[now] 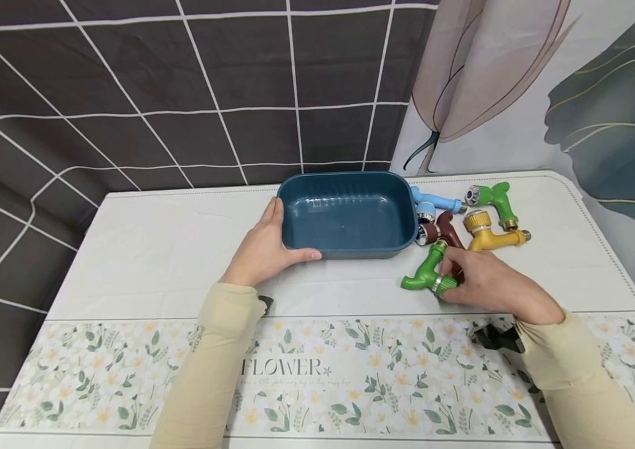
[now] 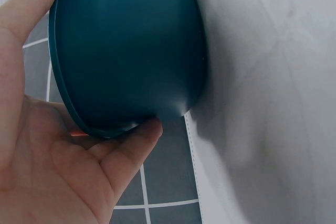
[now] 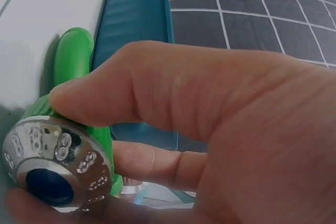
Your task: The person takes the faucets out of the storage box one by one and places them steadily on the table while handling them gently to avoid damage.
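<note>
A dark teal plastic basin (image 1: 351, 227) stands at the back of the table, with nothing in it. My left hand (image 1: 263, 246) grips its left end, thumb along the front wall and fingers around the side; the left wrist view shows the hand about the basin's end wall (image 2: 126, 51). To the right of the basin, my right hand (image 1: 485, 280) pinches a green tap (image 1: 424, 274) by its ribbed knob end. The right wrist view shows thumb and fingers about the tap's silver cap with a dark blue centre (image 3: 50, 186).
Beside the basin's right end lie a light blue tap (image 1: 439, 201), a brown tap (image 1: 447, 228), a yellow tap (image 1: 491, 240) and a second green tap (image 1: 499, 202). A floral printed band (image 1: 317, 399) crosses the white tablecloth (image 1: 154, 249). Dark tiled cloth (image 1: 238, 75) hangs behind.
</note>
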A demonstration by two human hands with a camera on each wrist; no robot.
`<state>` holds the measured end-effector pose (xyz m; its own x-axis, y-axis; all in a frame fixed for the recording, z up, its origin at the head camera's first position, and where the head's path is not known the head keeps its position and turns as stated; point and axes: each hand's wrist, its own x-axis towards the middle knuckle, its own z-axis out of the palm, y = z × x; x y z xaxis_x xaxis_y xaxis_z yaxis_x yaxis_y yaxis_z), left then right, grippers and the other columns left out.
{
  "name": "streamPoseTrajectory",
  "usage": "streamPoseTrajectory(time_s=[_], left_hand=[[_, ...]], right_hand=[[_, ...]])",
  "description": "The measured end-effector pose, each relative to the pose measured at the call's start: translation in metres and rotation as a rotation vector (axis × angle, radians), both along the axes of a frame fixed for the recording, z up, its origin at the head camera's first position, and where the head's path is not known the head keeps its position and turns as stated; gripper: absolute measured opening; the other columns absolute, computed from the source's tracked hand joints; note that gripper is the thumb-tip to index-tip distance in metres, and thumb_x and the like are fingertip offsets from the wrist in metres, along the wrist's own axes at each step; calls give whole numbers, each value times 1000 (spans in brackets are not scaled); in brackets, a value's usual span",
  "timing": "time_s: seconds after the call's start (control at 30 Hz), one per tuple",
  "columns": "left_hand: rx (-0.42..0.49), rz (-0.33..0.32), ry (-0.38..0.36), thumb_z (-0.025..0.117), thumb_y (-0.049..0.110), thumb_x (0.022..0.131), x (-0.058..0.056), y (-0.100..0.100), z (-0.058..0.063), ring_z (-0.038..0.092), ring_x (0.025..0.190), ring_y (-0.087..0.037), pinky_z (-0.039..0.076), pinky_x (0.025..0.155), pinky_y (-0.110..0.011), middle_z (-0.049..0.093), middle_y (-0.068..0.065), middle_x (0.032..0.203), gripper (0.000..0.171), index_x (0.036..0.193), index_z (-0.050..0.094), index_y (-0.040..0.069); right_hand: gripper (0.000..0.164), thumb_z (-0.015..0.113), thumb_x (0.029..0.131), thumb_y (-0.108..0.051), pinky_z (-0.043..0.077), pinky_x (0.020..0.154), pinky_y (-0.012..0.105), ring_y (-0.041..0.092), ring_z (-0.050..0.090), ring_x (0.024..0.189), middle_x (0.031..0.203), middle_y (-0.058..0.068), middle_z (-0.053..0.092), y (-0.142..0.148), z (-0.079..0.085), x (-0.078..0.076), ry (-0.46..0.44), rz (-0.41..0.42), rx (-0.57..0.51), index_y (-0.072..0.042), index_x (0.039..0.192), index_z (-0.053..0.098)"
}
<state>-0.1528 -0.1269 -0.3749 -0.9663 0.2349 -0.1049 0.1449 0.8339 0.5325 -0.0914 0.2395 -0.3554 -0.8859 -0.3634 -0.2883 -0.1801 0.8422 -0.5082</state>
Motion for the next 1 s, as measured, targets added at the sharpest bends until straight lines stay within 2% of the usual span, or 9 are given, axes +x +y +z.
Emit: streamPoseTrajectory(time_s=[0.27, 0.6, 0.83, 1.0], left_hand=[[2, -4, 1, 76, 73, 71, 0, 0, 0, 20, 151, -34, 30, 117, -49, 4, -16, 168, 135, 160, 8, -2], [5, 3, -1, 77, 71, 71, 0, 1, 1, 20, 151, -34, 29, 117, -51, 4, -16, 168, 134, 160, 8, -1], [4, 0, -7, 77, 70, 72, 1, 0, 1, 19, 151, -34, 29, 117, -51, 3, -16, 168, 133, 160, 6, -1], [24, -22, -50, 76, 68, 76, 2, 2, 3, 12, 153, -33, 29, 117, -51, -6, -16, 168, 132, 160, -3, 3]], right_hand=[[30, 79, 77, -15, 39, 58, 31, 16, 47, 61, 65, -1, 51, -3, 2, 2, -1, -35, 47, -9, 98, 58], [30, 78, 77, -14, 38, 56, 31, 16, 46, 60, 64, 0, 50, -5, 2, 3, -2, -44, 55, -8, 98, 58], [31, 79, 77, -15, 39, 57, 31, 17, 48, 63, 70, 1, 56, -7, 2, 2, 5, -47, 70, -6, 100, 60], [35, 80, 81, -21, 42, 59, 32, 16, 51, 66, 78, 2, 61, -4, 4, 1, -3, -47, 93, -3, 106, 63]])
